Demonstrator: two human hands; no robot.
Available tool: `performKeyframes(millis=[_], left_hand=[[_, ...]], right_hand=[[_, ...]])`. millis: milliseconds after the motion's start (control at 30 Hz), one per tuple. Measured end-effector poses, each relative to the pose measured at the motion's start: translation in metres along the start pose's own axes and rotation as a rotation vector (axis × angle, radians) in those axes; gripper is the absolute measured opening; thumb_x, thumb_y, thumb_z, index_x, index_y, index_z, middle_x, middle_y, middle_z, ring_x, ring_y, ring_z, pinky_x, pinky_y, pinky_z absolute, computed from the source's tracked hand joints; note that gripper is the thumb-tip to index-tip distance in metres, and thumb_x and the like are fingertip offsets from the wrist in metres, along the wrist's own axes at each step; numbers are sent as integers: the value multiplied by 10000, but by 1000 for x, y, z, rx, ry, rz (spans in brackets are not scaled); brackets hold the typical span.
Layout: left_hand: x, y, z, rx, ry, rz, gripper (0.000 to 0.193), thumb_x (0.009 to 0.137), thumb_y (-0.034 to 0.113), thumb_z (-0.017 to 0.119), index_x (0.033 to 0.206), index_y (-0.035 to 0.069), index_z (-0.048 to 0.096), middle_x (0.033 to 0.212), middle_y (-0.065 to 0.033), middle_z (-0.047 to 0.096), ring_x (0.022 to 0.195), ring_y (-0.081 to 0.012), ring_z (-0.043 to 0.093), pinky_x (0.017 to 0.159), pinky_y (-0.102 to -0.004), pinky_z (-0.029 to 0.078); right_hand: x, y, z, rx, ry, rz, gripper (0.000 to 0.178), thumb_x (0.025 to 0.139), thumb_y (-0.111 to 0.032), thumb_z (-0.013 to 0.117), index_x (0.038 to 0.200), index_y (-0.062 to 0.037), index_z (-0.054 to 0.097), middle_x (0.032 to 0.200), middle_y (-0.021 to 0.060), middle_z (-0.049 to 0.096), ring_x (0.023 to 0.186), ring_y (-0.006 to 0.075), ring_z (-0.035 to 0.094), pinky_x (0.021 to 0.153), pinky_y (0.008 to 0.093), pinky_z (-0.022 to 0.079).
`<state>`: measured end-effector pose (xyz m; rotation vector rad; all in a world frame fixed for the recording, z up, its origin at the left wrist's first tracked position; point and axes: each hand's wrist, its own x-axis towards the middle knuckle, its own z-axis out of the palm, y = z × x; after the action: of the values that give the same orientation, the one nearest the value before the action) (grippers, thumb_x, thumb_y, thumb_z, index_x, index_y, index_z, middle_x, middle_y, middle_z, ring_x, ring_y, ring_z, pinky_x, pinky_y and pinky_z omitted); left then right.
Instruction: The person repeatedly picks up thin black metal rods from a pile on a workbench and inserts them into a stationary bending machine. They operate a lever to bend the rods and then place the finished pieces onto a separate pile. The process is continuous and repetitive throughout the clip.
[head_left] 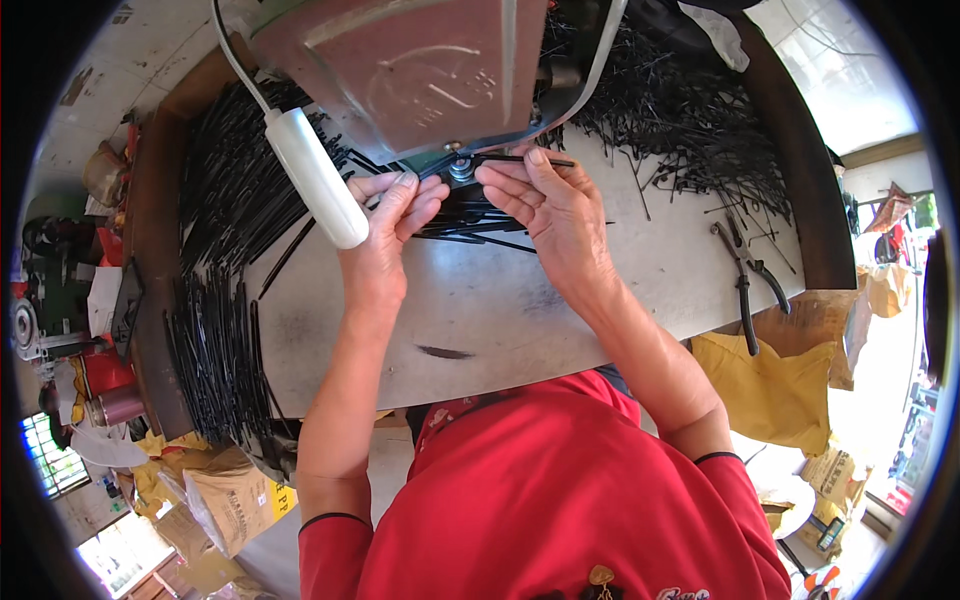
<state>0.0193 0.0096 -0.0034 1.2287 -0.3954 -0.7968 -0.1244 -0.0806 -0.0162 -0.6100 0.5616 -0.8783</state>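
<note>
My right hand point(555, 205) pinches a thin black rod point(500, 157) between thumb and fingers. The rod runs left to the small round metal working point point(460, 170) under the machine head. My left hand point(385, 215) is closed at the other side of that point, thumb against fingers, on a thin dark rod end point(428, 170). Whether both hands hold one and the same rod, I cannot tell. Just below the hands, several black rods point(475, 222) lie on the grey metal table point(480, 300).
Above the hands hangs the reddish-brown machine head point(420, 75); a white tube lamp point(318, 180) slants down beside my left hand. Bundled black rods point(215, 350) line the left side. A heap of thin black pieces point(680, 120) and pliers point(745, 275) lie at the right.
</note>
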Motion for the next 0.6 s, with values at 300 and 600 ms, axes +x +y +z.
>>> performKeyframes(millis=[300, 600], left_hand=[[10, 9, -3, 127, 20, -3, 293, 854, 25, 624, 1099, -35, 474, 943, -173, 653, 792, -225, 690, 642, -226, 563], [14, -13, -8, -282, 120, -151, 197, 939, 126, 547, 1093, 4, 558, 1077, -127, 634, 1047, -206, 620, 911, -294, 520]], right_hand=[[23, -17, -1, 59, -27, 122, 211, 952, -248, 528, 960, -39, 499, 875, 177, 659, 748, 256, 699, 647, 296, 592], [-9, -46, -14, -449, -115, 84, 345, 945, -348, 546, 1020, -12, 562, 864, 118, 649, 703, 164, 662, 615, 267, 550]])
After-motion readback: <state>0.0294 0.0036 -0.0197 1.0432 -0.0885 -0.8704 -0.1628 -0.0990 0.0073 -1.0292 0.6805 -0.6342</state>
